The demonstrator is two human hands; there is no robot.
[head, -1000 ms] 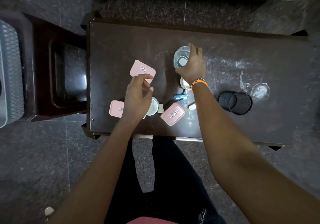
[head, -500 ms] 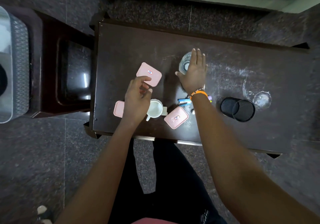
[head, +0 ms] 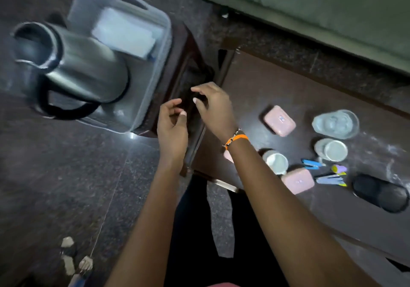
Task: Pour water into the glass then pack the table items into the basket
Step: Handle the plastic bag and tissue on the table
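A steel jug [head: 73, 65] with a black handle stands in a grey plastic basket [head: 159, 49] on a dark side table at the left. My left hand [head: 172, 129] and my right hand [head: 214, 107] hover close together over the gap between that side table and the main table [head: 277, 82], fingers loosely curled, holding nothing. On the main table stand a clear glass [head: 336, 123], two white cups [head: 276, 161] [head: 331, 151], and pink boxes [head: 279, 120] [head: 297, 180]. The view is blurred.
A white container [head: 126, 31] lies in the basket behind the jug. A blue stapler [head: 310, 163], pens [head: 330, 179], a small purple and yellow item [head: 339, 168] and a black mesh holder [head: 380, 192] lie at the table's right. A green sofa [head: 321, 5] runs along the back.
The view has swung left, bringing the basket and jug into sight. My right hand has left the glass and both hands have moved left, off the table items.
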